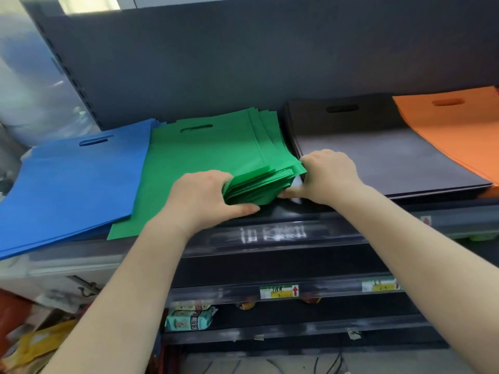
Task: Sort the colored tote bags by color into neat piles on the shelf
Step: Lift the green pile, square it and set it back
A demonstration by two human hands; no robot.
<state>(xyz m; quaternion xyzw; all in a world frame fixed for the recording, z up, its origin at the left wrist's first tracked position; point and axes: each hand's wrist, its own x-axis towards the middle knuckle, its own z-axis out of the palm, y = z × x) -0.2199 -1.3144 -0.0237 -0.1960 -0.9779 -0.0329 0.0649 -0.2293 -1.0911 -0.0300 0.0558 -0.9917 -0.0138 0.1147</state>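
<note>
A fanned stack of green tote bags lies on the dark shelf, its near right corner splayed. My left hand grips that corner from the left, thumb under the edge. My right hand presses against the same corner from the right, fingers curled on the bag edges. A blue pile lies to the left, partly under the green bags and overhanging the shelf edge. A black pile lies to the right, and an orange pile sits at the far right.
The shelf's dark back panel rises behind the piles. Lower shelves carry price tags and a snack packet. Boxes and yellow packaging clutter the floor at lower left.
</note>
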